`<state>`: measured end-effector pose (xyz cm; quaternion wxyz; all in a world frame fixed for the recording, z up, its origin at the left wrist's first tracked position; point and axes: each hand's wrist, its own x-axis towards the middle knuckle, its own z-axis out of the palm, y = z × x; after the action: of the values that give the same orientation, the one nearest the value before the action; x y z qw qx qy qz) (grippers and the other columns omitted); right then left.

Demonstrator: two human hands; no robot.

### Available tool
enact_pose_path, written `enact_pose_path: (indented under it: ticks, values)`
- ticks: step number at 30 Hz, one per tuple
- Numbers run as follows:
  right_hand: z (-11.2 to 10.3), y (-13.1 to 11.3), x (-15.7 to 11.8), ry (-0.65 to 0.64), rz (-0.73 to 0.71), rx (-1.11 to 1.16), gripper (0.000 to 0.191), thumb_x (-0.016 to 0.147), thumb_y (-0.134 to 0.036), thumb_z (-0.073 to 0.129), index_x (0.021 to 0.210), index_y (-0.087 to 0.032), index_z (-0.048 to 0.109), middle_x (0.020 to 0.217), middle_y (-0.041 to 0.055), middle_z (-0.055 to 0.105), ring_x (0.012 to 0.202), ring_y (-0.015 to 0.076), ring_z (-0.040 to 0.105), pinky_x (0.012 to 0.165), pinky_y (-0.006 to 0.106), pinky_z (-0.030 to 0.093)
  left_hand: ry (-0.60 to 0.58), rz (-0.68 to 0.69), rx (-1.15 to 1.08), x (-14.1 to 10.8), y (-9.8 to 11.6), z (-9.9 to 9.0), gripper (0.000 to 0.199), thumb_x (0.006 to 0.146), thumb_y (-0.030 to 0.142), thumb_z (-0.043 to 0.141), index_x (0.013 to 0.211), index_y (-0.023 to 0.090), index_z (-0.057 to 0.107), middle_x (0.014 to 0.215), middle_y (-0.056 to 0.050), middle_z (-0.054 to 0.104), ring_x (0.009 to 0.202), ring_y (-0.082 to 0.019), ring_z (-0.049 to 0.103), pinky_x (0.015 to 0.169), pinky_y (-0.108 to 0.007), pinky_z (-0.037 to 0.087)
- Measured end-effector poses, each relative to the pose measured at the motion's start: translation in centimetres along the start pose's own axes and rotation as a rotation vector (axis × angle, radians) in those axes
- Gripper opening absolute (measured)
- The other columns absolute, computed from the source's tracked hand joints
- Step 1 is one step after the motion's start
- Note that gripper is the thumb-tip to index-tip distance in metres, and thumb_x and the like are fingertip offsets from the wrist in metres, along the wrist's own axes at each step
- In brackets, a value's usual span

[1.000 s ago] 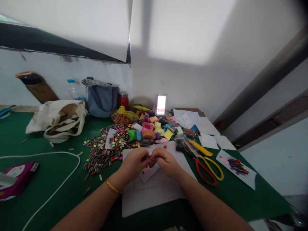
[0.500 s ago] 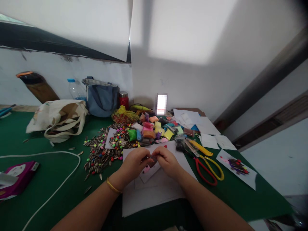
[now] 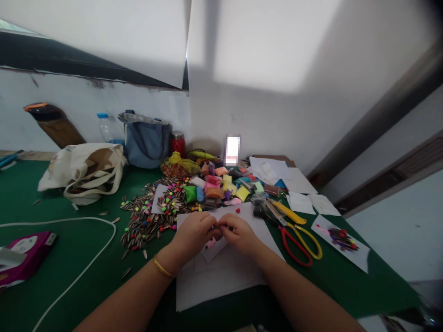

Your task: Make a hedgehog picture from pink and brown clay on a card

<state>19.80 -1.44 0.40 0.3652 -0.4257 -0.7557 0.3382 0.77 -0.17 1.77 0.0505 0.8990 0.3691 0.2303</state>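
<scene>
My left hand (image 3: 196, 234) and my right hand (image 3: 241, 235) meet at their fingertips above a small white card (image 3: 215, 252). Both are closed in a pinch; whatever lies between the fingers is hidden. A pink piece (image 3: 210, 243) with dark dots shows on the card, just under my left fingers. Beneath the card lies a larger white sheet (image 3: 224, 283). A small red ball (image 3: 237, 210) rests on that sheet, beyond my right hand.
Sunflower seeds (image 3: 138, 235) mixed with coloured balls spread at left. Bags of coloured clay (image 3: 212, 189) lie behind the hands. On the right are red-and-yellow-handled scissors (image 3: 297, 249) and a card with a seed-covered figure (image 3: 341, 240). A white cable (image 3: 93, 258) curves at left.
My fingertips have come closer together, and my right hand has turned slightly. The dark brownish piece seen between them before is now covered by the fingers.
</scene>
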Motion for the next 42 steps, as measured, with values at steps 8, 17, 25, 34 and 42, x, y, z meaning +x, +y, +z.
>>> enact_pose_path:
  ticks: [8,17,25,34,42]
  values:
    - [-0.3,0.5,0.2,0.024,0.064,-0.01,0.018,0.089,-0.023,0.054,0.089,-0.021,0.072,0.085,0.0031,0.069,0.083,0.0179,0.062,0.079,0.03,0.046,0.049,-0.028,0.033,0.0,-0.1,0.4,0.014,0.092,0.019,0.051,0.078,0.018,0.055,0.075,-0.002,0.06,0.072,-0.018,0.054,0.065,-0.029,0.036]
    - [-0.2,-0.1,-0.1,0.035,0.103,0.236,0.018,0.084,-0.033,0.06,0.085,-0.02,0.072,0.085,0.0047,0.068,0.079,0.0178,0.066,0.075,0.031,0.052,0.115,-0.273,0.178,0.2,-1.3,0.3,0.015,0.089,0.019,0.048,0.075,0.019,0.055,0.071,-0.004,0.06,0.068,-0.019,0.055,0.064,-0.031,0.035]
    - [-1.3,0.9,0.2,0.169,0.171,0.293,0.017,0.078,-0.035,0.068,0.081,-0.019,0.071,0.083,0.0045,0.068,0.08,0.0193,0.063,0.076,0.033,0.05,0.186,-0.476,-0.152,0.2,-3.1,-0.4,0.016,0.089,0.03,0.051,0.079,0.019,0.059,0.074,-0.002,0.061,0.068,-0.017,0.055,0.061,-0.028,0.037]
    - [-2.5,1.7,0.4,0.242,0.193,0.201,0.017,0.078,-0.035,0.064,0.075,-0.019,0.064,0.072,0.0004,0.061,0.07,0.0161,0.056,0.066,0.028,0.045,0.26,-0.598,-0.852,0.5,-1.8,0.6,0.02,0.078,0.038,0.063,0.078,0.019,0.058,0.064,0.003,0.055,0.058,-0.013,0.05,0.053,-0.023,0.038]
    - [-1.8,1.8,0.6,0.263,0.266,0.262,0.022,0.079,-0.029,0.053,0.089,-0.017,0.069,0.082,0.005,0.068,0.078,0.0183,0.063,0.076,0.034,0.051,0.258,-0.596,-0.963,0.7,-0.9,-0.1,0.021,0.076,0.038,0.064,0.077,0.017,0.057,0.063,0.003,0.054,0.058,-0.012,0.05,0.054,-0.023,0.04]
